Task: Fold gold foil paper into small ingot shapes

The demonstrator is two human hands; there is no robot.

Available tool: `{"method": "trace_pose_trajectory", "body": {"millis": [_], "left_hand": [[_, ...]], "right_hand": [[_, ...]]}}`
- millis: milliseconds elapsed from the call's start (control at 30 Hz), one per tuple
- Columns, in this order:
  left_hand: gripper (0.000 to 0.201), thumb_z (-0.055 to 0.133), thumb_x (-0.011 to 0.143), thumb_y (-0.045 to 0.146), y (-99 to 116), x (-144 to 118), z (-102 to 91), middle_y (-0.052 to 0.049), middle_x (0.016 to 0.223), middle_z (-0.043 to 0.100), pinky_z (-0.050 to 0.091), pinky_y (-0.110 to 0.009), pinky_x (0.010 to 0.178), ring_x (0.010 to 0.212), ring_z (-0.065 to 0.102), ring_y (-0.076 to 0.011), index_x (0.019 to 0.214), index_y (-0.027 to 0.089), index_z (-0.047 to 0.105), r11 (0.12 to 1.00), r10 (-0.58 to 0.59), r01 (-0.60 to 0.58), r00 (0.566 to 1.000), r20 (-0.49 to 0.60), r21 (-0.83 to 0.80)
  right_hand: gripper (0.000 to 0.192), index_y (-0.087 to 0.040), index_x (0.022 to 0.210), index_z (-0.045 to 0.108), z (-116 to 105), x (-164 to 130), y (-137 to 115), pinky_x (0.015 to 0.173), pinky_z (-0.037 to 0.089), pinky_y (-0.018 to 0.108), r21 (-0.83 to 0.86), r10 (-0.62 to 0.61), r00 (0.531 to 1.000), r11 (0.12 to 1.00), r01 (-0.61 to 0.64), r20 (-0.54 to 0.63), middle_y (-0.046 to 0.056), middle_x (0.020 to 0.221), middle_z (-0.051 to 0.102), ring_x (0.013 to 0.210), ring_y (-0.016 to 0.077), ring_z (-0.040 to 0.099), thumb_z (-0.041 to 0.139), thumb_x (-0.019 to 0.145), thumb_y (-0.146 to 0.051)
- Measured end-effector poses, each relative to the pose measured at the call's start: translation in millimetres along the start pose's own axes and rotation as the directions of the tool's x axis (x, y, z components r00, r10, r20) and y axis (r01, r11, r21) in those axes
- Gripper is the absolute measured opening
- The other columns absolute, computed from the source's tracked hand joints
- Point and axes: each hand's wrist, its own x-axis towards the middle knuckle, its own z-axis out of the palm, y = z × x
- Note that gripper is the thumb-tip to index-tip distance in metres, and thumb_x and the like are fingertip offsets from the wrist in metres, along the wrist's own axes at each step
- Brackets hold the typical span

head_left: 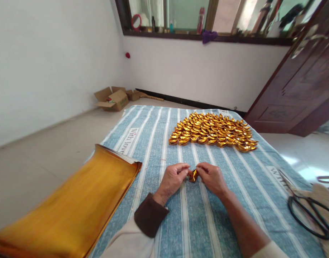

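Note:
My left hand (173, 178) and my right hand (211, 176) pinch a small folded gold foil piece (193, 175) between their fingertips, just above the blue striped cloth (196, 218). Farther away on the cloth lies a broad patch of several finished gold foil ingots (213, 131) set in rows. A thick stack of gold foil sheets (73, 208) lies to my left, its near end hanging past the cloth edge.
Black scissors (309, 215) rest on a pale cloth at the right edge. An open cardboard box (112, 98) sits on the floor by the far wall. A dark wooden door (301, 82) stands open at the right, under a window sill holding bottles.

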Motion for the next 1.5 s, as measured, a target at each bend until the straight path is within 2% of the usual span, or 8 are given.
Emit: {"method": "trace_pose_trajectory", "body": {"millis": [167, 400, 633, 867, 1200, 1300, 1400, 1500], "left_hand": [[0.022, 0.063, 0.073, 0.024, 1, 1, -0.9, -0.008, 0.08, 0.075, 0.048, -0.026, 0.061, 0.073, 0.069, -0.0203, 0.09, 0.013, 0.07, 0.997, -0.044, 0.042, 0.998, -0.037, -0.064], [0.022, 0.067, 0.07, 0.03, 7, 1, -6.3, -0.005, 0.065, 0.069, 0.043, -0.023, 0.052, 0.059, 0.061, -0.0154, 0.084, 0.013, 0.071, 0.978, -0.063, 0.033, 0.988, -0.142, -0.207], [0.02, 0.067, 0.068, 0.034, 12, -2, -7.7, -0.006, 0.072, 0.069, 0.043, -0.022, 0.054, 0.067, 0.06, -0.0164, 0.072, 0.015, 0.073, 0.976, -0.125, 0.123, 0.992, -0.003, -0.182], [0.026, 0.073, 0.066, 0.032, 6, -3, -7.4, -0.011, 0.092, 0.071, 0.047, -0.025, 0.062, 0.08, 0.064, -0.0199, 0.083, 0.013, 0.074, 0.903, -0.209, 0.221, 0.975, 0.073, -0.369], [0.023, 0.078, 0.061, 0.031, 8, -4, -4.9, -0.008, 0.076, 0.07, 0.047, -0.027, 0.067, 0.07, 0.061, -0.0162, 0.071, 0.011, 0.074, 0.848, -0.229, 0.283, 0.958, 0.172, -0.449], [0.021, 0.079, 0.059, 0.03, 8, -3, -4.3, -0.007, 0.075, 0.07, 0.046, -0.026, 0.066, 0.071, 0.061, -0.0159, 0.07, 0.012, 0.074, 0.813, -0.259, 0.278, 0.96, 0.109, -0.511], [0.02, 0.08, 0.059, 0.029, 7, -3, -3.1, -0.005, 0.077, 0.07, 0.046, -0.025, 0.068, 0.074, 0.061, -0.0155, 0.07, 0.014, 0.074, 0.791, -0.274, 0.248, 0.961, 0.038, -0.559], [0.023, 0.081, 0.059, 0.031, 5, -3, -1.2, -0.006, 0.08, 0.07, 0.046, -0.026, 0.07, 0.077, 0.061, -0.0159, 0.071, 0.014, 0.073, 0.786, -0.276, 0.216, 0.961, -0.017, -0.579]], "right_hand": [[0.025, -0.021, 0.076, 0.065, -4, 1, -2, 0.048, 0.04, 0.025, 0.121, 0.045, 0.998, 0.991, -0.05, 0.042, -0.002, 0.054, 0.058, 0.046, 0.0129, 0.052, 0.053, 0.083, -0.041], [0.027, -0.02, 0.082, 0.067, -12, 2, -6, 0.051, 0.046, 0.027, 0.34, 0.047, 0.999, 0.939, -0.049, 0.015, -0.002, 0.052, 0.059, 0.048, 0.0133, 0.054, 0.061, 0.081, -0.047], [0.023, -0.02, 0.083, 0.067, -11, -2, -11, 0.054, 0.049, 0.028, 0.364, -0.019, 0.999, 0.931, 0.028, -0.026, -0.001, 0.057, 0.063, 0.051, 0.0141, 0.058, 0.063, 0.082, -0.043], [0.022, -0.021, 0.083, 0.068, -9, -3, -11, 0.055, 0.05, 0.029, 0.349, -0.037, 0.999, 0.936, 0.039, -0.013, 0.0, 0.059, 0.065, 0.053, 0.0148, 0.06, 0.063, 0.081, -0.042], [0.02, -0.022, 0.085, 0.068, -2, -5, -13, 0.056, 0.051, 0.029, 0.336, -0.039, 0.999, 0.941, 0.033, 0.01, 0.0, 0.06, 0.064, 0.055, 0.0152, 0.06, 0.062, 0.081, -0.041], [0.023, -0.022, 0.096, 0.066, -1, -6, -12, 0.06, 0.052, 0.031, 0.28, -0.055, 0.996, 0.957, 0.07, -0.063, 0.003, 0.076, 0.069, 0.062, 0.0162, 0.063, 0.062, 0.081, -0.038], [0.021, -0.023, 0.098, 0.067, 0, -9, -17, 0.069, 0.054, 0.032, 0.141, -0.194, 0.972, 0.967, 0.212, -0.132, 0.007, 0.101, 0.067, 0.085, 0.0198, 0.065, 0.063, 0.081, -0.035], [0.022, -0.024, 0.101, 0.068, 6, -14, -22, 0.076, 0.055, 0.035, 0.023, -0.332, 0.933, 0.941, 0.338, -0.137, 0.01, 0.115, 0.062, 0.104, 0.0242, 0.06, 0.064, 0.081, -0.033]]}}
